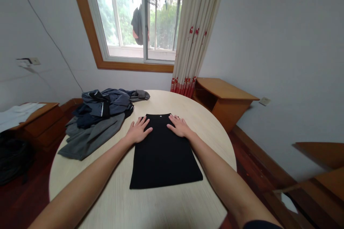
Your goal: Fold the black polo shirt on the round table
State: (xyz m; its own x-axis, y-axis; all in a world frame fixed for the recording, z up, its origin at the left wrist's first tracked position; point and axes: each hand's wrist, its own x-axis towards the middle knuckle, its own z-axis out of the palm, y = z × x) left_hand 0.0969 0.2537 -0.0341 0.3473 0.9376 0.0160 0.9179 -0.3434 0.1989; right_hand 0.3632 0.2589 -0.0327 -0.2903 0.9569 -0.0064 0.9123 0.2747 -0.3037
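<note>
A black shirt, folded into a neat oblong, lies flat on the round pale table. A small white mark shows near its far edge, between my hands. My left hand rests on the far left corner of the shirt, fingers spread and palm down. On the far right corner lies my right hand, likewise flat with its fingers apart. Neither hand grips the cloth. The corners under my palms are partly hidden.
A heap of grey and navy clothes covers the table's far left. Beyond the table stand a wooden cabinet on the right and a patterned curtain beside the window. A black bag sits at left by a wooden drawer unit.
</note>
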